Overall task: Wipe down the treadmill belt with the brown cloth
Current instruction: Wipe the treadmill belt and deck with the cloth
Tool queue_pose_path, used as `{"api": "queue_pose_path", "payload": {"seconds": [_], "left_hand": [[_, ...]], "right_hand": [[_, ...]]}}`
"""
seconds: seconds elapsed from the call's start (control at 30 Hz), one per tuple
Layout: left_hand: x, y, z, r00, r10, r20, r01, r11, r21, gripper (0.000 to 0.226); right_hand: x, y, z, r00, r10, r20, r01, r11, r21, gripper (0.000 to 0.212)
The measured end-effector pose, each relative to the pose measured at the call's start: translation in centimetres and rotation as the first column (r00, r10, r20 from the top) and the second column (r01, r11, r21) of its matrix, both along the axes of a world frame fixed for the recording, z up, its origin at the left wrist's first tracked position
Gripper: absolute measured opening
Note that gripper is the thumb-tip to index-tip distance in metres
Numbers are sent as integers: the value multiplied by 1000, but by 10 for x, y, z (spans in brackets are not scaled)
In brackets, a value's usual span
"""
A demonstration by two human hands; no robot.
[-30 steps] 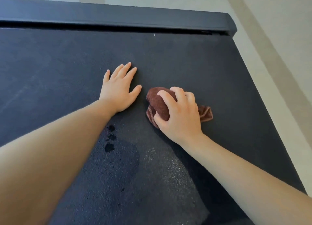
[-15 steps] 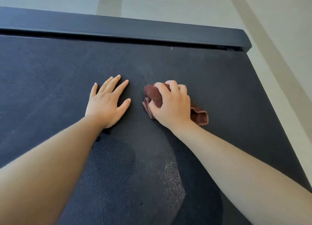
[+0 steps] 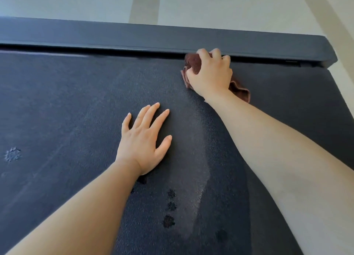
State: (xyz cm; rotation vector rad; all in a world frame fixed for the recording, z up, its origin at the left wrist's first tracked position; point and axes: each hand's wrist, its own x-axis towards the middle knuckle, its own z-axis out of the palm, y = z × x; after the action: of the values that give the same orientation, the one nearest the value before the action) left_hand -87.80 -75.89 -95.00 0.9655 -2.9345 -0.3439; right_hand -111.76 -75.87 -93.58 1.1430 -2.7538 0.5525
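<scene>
Both hands on treadmill belt (image 3: 57, 101); right hand (image 3: 209, 73) (fingers curled) grips brown cloth (image 3: 193, 63).

We see our right hand (image 3: 209, 73) clutching the bunched brown cloth (image 3: 193, 63) at the far end of the treadmill belt (image 3: 67, 101), right against the dark end rail (image 3: 134, 37). Our left hand (image 3: 142, 139) lies flat, fingers spread, on the belt nearer us. A paler streak (image 3: 191, 159) runs between our arms, with dark spots (image 3: 169, 206) beside it.
</scene>
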Motion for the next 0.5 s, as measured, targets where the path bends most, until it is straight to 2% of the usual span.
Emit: {"api": "queue_pose_path", "payload": {"seconds": [0.13,0.3,0.5], "left_hand": [[0,-1,1,1000,-10,-6,10,1000,-4,67],[-1,-1,0,1000,-1,-15,1,1000,-10,66],[-1,0,-1,1000,2,-23,-3,1000,-23,63]], "right_hand": [[9,8,5,1000,10,8,-10,999,38,50],[51,69,12,981,193,8,-194,981,31,48],[95,145,7,953,301,-28,-302,953,-26,51]]}}
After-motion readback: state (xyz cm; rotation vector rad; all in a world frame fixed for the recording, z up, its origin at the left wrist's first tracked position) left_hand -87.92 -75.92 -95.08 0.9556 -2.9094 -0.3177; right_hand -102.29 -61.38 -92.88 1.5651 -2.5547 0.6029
